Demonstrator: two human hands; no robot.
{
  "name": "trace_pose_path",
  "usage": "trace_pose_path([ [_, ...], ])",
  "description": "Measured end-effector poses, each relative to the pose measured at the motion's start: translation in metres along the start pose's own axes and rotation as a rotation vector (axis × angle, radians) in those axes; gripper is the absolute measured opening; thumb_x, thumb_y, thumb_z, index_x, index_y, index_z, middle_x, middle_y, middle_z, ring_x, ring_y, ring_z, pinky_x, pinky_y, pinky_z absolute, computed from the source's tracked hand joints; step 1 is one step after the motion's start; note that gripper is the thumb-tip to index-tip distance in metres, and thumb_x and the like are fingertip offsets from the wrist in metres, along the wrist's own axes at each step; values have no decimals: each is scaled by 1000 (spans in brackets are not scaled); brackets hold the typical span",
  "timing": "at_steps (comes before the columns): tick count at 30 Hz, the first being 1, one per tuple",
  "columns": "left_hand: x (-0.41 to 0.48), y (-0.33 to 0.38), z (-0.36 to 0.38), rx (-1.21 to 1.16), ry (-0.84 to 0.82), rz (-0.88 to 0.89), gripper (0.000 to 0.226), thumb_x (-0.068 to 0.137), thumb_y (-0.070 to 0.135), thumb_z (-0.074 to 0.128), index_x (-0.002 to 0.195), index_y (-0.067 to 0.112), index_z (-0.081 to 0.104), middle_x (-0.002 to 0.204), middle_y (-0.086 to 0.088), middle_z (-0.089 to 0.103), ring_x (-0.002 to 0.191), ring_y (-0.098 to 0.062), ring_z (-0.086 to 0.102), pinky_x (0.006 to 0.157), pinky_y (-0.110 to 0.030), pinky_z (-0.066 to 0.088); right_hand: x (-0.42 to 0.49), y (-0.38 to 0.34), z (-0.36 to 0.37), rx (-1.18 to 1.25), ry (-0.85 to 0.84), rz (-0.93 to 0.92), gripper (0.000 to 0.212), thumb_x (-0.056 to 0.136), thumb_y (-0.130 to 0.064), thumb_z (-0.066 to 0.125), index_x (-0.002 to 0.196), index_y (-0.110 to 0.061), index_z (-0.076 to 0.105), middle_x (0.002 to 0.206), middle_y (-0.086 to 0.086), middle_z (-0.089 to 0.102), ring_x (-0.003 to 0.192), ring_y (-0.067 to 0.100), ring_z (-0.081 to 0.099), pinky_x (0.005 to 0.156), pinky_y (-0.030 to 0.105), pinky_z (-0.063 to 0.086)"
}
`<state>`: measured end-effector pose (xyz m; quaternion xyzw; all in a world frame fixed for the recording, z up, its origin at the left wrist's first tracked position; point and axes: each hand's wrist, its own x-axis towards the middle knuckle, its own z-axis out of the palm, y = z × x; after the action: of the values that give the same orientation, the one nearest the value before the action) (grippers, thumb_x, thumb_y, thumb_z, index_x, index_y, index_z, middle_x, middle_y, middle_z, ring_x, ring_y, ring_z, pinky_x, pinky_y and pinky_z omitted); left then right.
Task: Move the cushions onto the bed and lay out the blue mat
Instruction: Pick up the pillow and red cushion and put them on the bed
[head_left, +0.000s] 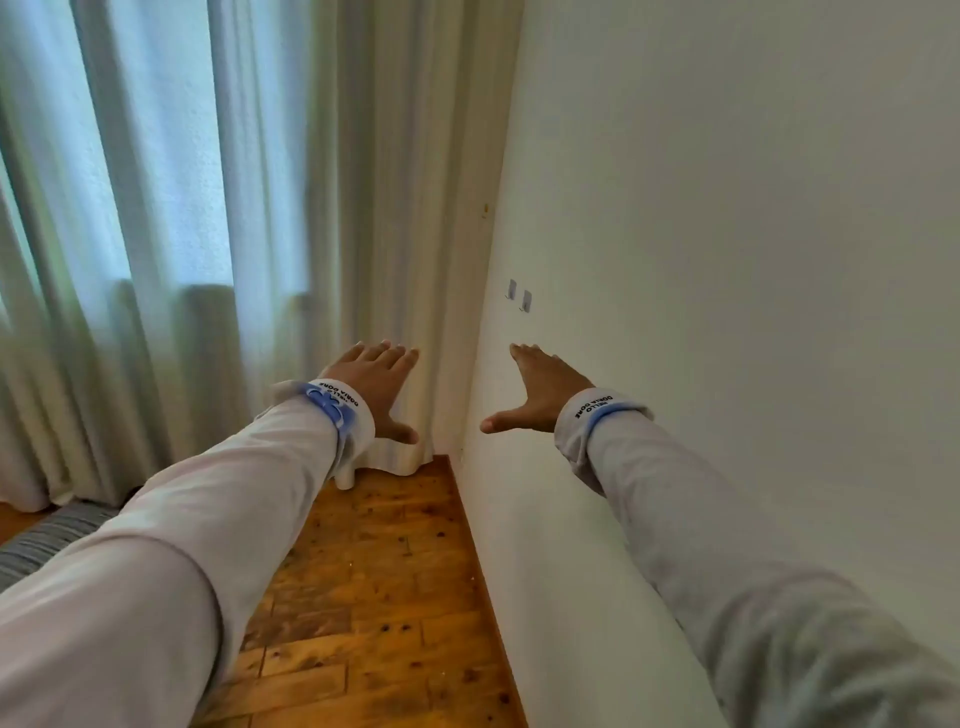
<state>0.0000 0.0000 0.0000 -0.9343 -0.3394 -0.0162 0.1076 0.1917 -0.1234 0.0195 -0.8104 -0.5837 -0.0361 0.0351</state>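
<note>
Both my arms in pale long sleeves stretch forward toward the room's corner. My left hand (378, 385) is flat with fingers spread, in front of the white curtain, holding nothing. My right hand (535, 391) is likewise spread and empty, close to the white wall. No cushion and no blue mat is in view. A grey striped fabric (47, 540) shows at the lower left edge under my left arm; I cannot tell what it belongs to.
White curtains (197, 234) hang over the window on the left and reach the wooden floor (384, 587). A white wall (727, 234) runs along the right, with two small hooks (519, 297) on it. A white rounded foot (345, 475) stands under the curtain's hem.
</note>
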Motion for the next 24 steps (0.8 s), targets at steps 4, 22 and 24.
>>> trace_pose_path([
  [4,33,-48,12,16,-23,-11,114,71,70,57,152,17,-4,162,-3,6,150,-21,6,121,-38,6,53,-21,3,18,-38,30,119,65,-70,65,152,-14,8,161,6,14,148,25,15,119,43,21],
  [22,210,-235,107,-38,-113,-162,115,71,70,58,152,17,-3,162,-3,6,150,-21,8,122,-38,8,346,-89,67,25,-86,-156,118,66,-68,67,152,-11,9,161,5,13,149,21,13,121,38,18],
  [24,238,-249,114,-32,-101,-182,115,71,70,58,152,17,-3,162,-3,6,150,-21,9,122,-38,8,385,-91,72,21,-81,-202,118,67,-67,67,152,-9,8,161,5,12,149,20,12,120,37,16],
])
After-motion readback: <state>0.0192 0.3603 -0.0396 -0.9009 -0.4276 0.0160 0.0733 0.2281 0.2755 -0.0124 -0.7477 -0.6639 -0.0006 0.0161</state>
